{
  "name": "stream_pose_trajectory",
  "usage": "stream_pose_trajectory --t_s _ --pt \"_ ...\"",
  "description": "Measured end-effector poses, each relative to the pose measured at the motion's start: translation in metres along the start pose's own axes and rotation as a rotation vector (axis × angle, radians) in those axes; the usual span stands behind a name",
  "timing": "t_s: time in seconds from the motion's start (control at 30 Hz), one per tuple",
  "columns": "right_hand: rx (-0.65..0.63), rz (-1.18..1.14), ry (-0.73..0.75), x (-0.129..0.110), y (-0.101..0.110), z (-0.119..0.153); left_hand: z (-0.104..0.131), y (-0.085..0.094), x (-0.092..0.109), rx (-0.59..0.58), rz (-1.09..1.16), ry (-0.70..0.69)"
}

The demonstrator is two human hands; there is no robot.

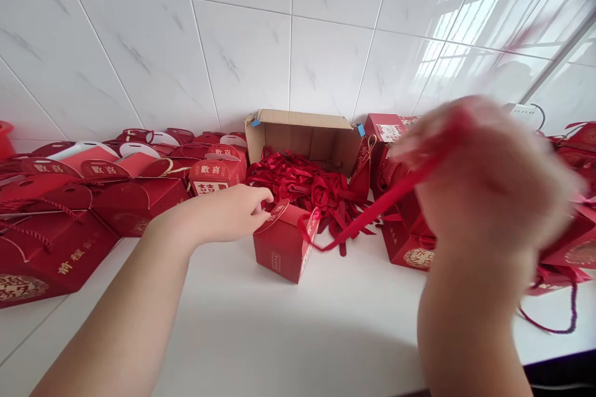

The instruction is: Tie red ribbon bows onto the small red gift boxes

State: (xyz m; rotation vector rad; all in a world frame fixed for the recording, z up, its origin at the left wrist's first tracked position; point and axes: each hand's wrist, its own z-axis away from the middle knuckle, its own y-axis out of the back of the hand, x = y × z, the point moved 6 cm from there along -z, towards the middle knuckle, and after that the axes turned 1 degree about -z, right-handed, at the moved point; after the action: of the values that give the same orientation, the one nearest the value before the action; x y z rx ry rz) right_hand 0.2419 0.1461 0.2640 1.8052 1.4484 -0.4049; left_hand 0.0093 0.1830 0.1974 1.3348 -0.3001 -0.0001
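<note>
A small red gift box (280, 248) stands on the white table in the middle. My left hand (233, 212) is at its upper left, thumb and fingers closed around the edge of its rounded top flap. Raised at the right and blurred by motion, my right hand (484, 167) grips a red ribbon (372, 211). The ribbon runs down from that hand in a slack curve to the right side of the box's top. Behind the box, a heap of red ribbons (316, 189) spills from an open cardboard carton (302, 119) lying against the wall.
Rows of red gift boxes (144, 198) with cord handles line the left side. More red boxes (407, 242) stand at the right, partly behind my right arm. A white tiled wall (242, 43) closes off the back. A dark object lies at the lower right corner.
</note>
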Motion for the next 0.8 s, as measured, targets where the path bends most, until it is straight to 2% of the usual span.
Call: stream_pose_trajectory --t_s 0.07,0.13,0.2,0.3,0.47,0.53,0.67,0.8 --pt "-0.043 -0.225 -0.032 0.013 -0.025 -0.014 -0.001 0.001 0.0 0.015 0.016 0.003" --pt "-0.197 -0.318 -0.151 0.033 -0.057 -0.025 -0.001 0.001 0.003 0.02 0.011 -0.01" --pt "-0.335 -0.33 -0.282 0.051 -0.084 -0.027 0.0 0.001 0.004 0.022 -0.005 -0.021" --pt "-0.489 -0.282 -0.443 0.069 -0.107 -0.021 0.001 0.003 0.004 0.04 -0.012 -0.017" --pt "-0.704 -0.173 -0.546 0.08 -0.122 -0.009 -0.003 0.003 -0.003 0.042 0.04 -0.003" --pt "-0.747 -0.154 -0.578 0.082 -0.125 -0.006 -0.005 0.002 -0.004 0.025 0.067 0.007" --pt "-0.726 -0.183 -0.636 0.086 -0.127 -0.006 -0.004 0.002 -0.001 0.014 0.062 0.008" --pt "-0.71 -0.232 -0.628 0.084 -0.128 -0.007 0.0 0.003 0.002 0.01 0.058 0.004"
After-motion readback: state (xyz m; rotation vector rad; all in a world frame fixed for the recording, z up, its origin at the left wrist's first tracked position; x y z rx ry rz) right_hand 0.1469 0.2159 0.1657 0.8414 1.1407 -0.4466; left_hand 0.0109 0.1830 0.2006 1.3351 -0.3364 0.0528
